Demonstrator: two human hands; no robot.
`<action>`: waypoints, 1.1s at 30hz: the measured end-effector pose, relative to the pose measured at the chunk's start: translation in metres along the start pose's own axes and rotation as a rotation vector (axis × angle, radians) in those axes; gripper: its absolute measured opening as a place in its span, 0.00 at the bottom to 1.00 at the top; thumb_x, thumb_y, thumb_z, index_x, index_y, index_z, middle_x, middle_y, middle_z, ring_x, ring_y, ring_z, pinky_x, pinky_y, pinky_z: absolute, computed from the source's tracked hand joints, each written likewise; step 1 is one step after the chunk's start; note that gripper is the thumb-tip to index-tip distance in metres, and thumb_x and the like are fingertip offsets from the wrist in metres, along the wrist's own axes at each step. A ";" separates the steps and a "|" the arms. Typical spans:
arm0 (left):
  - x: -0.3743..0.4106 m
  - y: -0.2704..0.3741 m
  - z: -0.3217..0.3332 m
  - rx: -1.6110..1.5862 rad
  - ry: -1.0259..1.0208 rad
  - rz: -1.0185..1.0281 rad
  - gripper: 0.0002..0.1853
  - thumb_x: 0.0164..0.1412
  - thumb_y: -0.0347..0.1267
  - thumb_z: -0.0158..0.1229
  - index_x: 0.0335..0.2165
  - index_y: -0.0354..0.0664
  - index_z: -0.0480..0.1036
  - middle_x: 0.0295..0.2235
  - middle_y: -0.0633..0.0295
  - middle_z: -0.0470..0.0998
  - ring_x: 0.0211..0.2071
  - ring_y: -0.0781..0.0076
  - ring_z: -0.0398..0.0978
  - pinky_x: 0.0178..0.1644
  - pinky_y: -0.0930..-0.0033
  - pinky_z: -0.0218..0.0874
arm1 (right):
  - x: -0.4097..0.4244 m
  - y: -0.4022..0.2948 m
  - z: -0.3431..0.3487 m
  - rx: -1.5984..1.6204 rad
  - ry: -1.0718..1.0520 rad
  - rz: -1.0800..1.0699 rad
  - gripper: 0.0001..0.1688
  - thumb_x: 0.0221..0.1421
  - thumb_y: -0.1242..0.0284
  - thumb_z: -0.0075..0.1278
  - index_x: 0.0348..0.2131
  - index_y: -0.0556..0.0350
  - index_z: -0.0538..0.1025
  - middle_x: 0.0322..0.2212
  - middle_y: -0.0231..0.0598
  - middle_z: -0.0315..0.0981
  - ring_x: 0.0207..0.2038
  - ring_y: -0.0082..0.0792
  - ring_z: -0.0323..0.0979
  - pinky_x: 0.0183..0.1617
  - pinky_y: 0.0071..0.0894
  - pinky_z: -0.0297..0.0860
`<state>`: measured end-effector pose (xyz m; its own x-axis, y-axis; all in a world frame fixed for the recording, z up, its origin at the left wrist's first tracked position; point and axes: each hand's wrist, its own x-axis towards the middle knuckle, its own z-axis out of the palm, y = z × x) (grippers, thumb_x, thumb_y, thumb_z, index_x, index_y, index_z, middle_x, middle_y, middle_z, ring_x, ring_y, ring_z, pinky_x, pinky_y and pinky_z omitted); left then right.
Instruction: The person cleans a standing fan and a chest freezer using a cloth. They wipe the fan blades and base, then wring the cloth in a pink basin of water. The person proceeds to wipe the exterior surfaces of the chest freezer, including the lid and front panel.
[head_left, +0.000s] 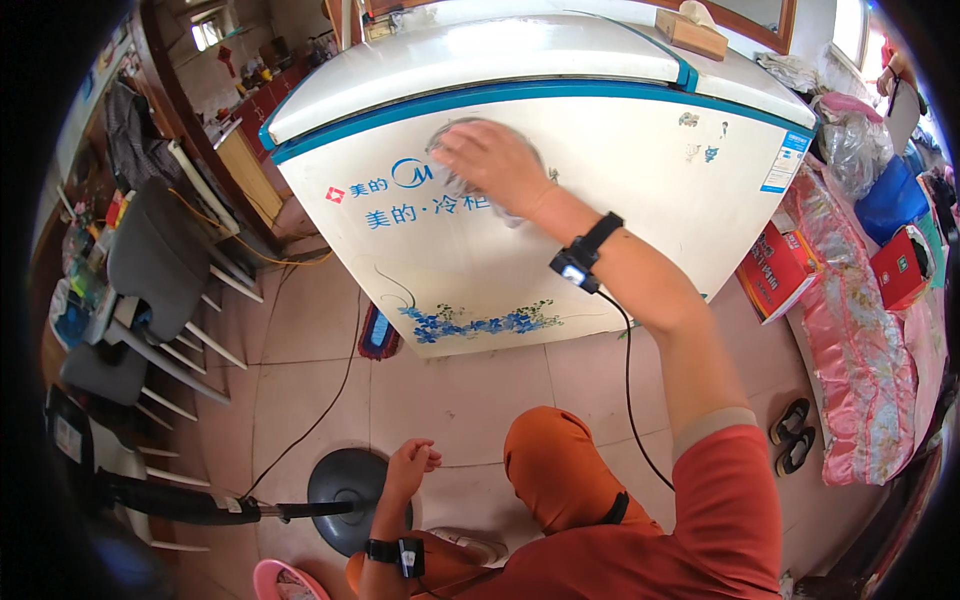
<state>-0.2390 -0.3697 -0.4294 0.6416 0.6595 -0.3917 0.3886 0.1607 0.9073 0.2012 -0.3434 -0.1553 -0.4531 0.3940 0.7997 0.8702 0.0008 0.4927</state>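
Note:
A white chest freezer (480, 262) with teal trim and blue flower decals stands before me. My right hand (491, 165) presses a greyish cloth (512, 219) flat against the upper part of its front panel, over part of the printed lettering. The fingers are spread on the cloth, and a strapped device with a cable sits on that wrist. My left hand (417, 459) hangs low near my knee, fingers loosely curled with nothing visible in them, above the round black base (341, 480) of a stand. A tissue box (690, 34) rests on the freezer lid.
Grey chairs (159, 255) line the left side. A mop head (377, 334) lies by the freezer's lower left corner. Black cables trail down both sides. A pink basin (289, 574) is at the bottom; black shoes (793, 435), a bed with a pink cover (862, 375) and another person's arm are at right.

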 end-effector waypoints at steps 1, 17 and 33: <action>0.002 -0.002 -0.003 -0.012 0.008 -0.013 0.14 0.66 0.30 0.46 0.44 0.32 0.69 0.33 0.53 0.79 0.32 0.68 0.79 0.37 0.72 0.71 | -0.008 0.010 -0.008 -0.028 0.031 0.038 0.25 0.45 0.77 0.50 0.46 0.45 0.73 0.46 0.33 0.69 0.52 0.35 0.65 0.57 0.36 0.64; -0.016 -0.004 0.003 -0.126 -0.048 0.009 0.13 0.66 0.30 0.46 0.43 0.31 0.69 0.33 0.52 0.79 0.33 0.66 0.79 0.37 0.71 0.72 | -0.086 0.057 -0.081 -0.147 0.240 0.676 0.38 0.29 0.87 0.52 0.47 0.57 0.68 0.48 0.47 0.62 0.53 0.54 0.58 0.59 0.50 0.54; -0.008 -0.019 -0.001 0.006 -0.048 0.066 0.13 0.66 0.31 0.46 0.42 0.33 0.70 0.31 0.55 0.79 0.31 0.70 0.79 0.35 0.73 0.71 | 0.012 -0.030 0.015 0.140 0.011 0.075 0.24 0.41 0.80 0.52 0.43 0.51 0.74 0.45 0.35 0.69 0.52 0.39 0.65 0.57 0.38 0.64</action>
<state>-0.2527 -0.3771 -0.4436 0.6966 0.6329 -0.3380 0.3486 0.1132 0.9304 0.1727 -0.3246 -0.1656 -0.3873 0.3880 0.8363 0.9197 0.1000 0.3796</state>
